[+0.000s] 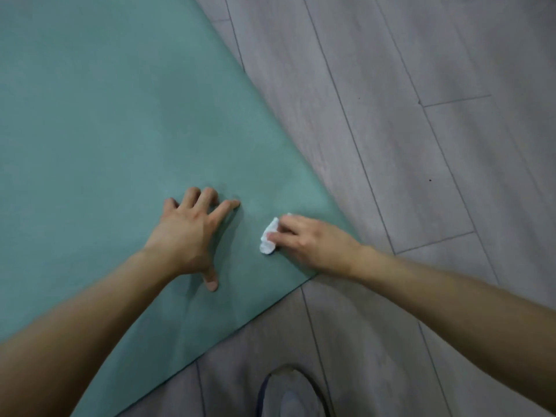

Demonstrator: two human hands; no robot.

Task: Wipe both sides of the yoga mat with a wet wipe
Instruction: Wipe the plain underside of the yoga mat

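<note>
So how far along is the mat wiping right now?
Done: the yoga mat lies flat on the floor, teal face up. In hand: the right hand pinches a bunched wet wipe against the mat near its corner; the left hand presses the mat with spread fingers. Left: no wet streaks show, so coverage is unclear; the underside is not yet turned up.
</note>
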